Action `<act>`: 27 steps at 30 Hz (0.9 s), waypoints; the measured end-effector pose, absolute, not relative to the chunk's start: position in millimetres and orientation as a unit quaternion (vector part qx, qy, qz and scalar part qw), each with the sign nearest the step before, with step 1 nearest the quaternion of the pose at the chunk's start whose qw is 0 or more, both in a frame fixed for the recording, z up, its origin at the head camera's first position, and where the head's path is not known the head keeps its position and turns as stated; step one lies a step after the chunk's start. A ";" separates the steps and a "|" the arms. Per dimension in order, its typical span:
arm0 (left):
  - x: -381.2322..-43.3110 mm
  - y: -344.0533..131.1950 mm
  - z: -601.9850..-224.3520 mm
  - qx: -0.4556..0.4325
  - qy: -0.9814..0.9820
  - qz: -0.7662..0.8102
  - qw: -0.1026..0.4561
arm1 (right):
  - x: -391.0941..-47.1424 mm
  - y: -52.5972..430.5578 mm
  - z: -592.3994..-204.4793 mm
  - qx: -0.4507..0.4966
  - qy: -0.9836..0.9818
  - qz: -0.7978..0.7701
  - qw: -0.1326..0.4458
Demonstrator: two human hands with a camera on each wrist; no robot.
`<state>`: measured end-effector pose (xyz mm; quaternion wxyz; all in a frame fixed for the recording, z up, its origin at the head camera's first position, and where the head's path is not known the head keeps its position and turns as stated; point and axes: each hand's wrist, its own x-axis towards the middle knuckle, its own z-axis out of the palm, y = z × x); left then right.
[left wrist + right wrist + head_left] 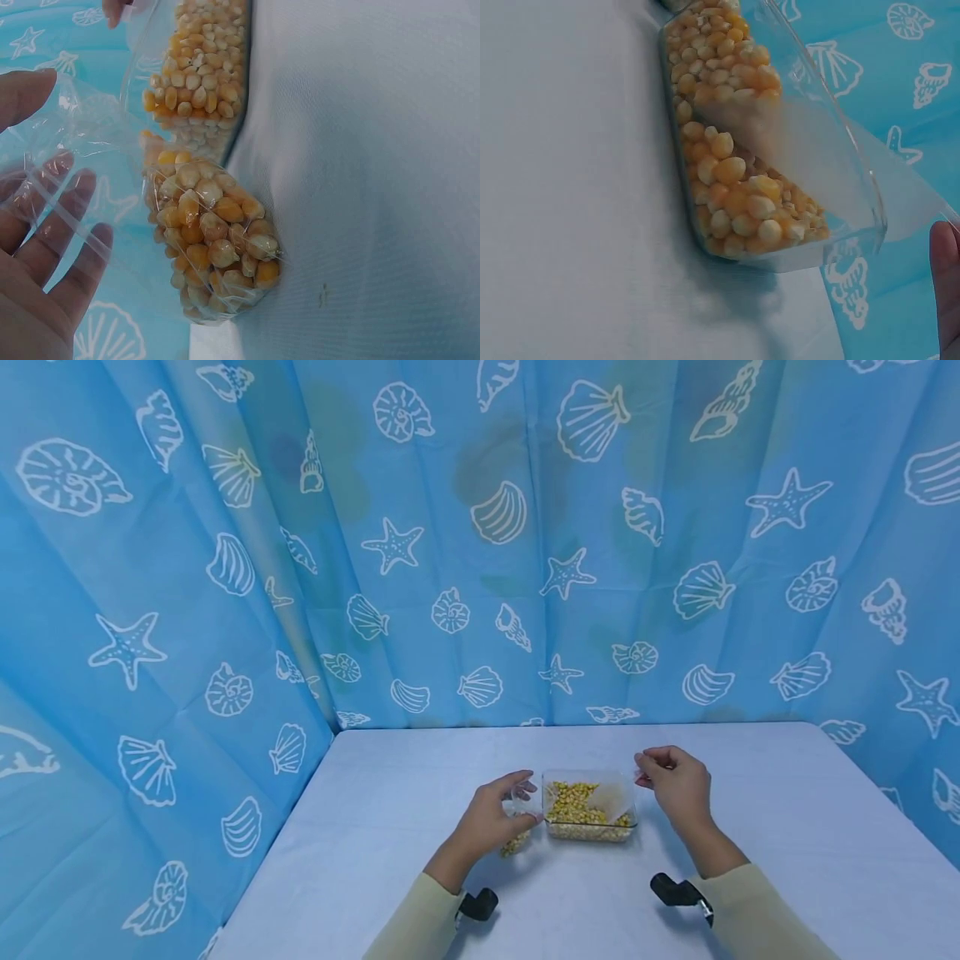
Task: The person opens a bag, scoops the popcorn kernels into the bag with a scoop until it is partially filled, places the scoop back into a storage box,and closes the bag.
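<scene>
A clear rectangular container (636, 817) stands on the table, filled with yellow corn kernels (573, 797). My left hand (487, 814) is at its left side, thumb and fingers spread around the mouth of a clear plastic bag (112, 251). Kernels fill the bag's lower part, which hangs below the fingers, close beside the container. On the right, my right hand (678, 785) pinches the outer end of a translucent, flat scoop-like piece (900, 187). Its wide inner part lies over the container's rim and in among the kernels, partly covering them.
A white cloth-covered table (405, 777) surrounds the container. Behind and to the sides hangs a blue curtain (450, 568) printed with white shells and starfish. Black wrist mounts (675, 891) stick out inward from both sleeves, low over the table.
</scene>
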<state>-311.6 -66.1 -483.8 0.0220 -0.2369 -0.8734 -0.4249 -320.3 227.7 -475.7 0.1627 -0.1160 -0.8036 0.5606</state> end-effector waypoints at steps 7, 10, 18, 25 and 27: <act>-310.3 -65.4 -481.9 -0.227 -0.875 -0.427 0.012 | -318.2 230.1 -489.6 -0.147 -0.765 0.611 0.142; -310.5 -65.0 -481.5 -0.228 -0.875 -0.426 0.012 | -317.8 231.4 -492.9 -0.160 -0.754 0.624 0.129; -311.3 -64.3 -482.8 -0.223 -0.878 -0.424 0.016 | -315.1 235.6 -498.5 -0.178 -0.718 0.666 0.090; -310.3 -64.2 -482.6 -0.231 -0.873 -0.429 0.015 | -310.6 236.7 -506.5 -0.176 -0.692 0.696 0.072; -309.9 -63.8 -482.3 -0.230 -0.874 -0.427 0.015 | -310.3 236.1 -508.0 -0.183 -0.684 0.703 0.065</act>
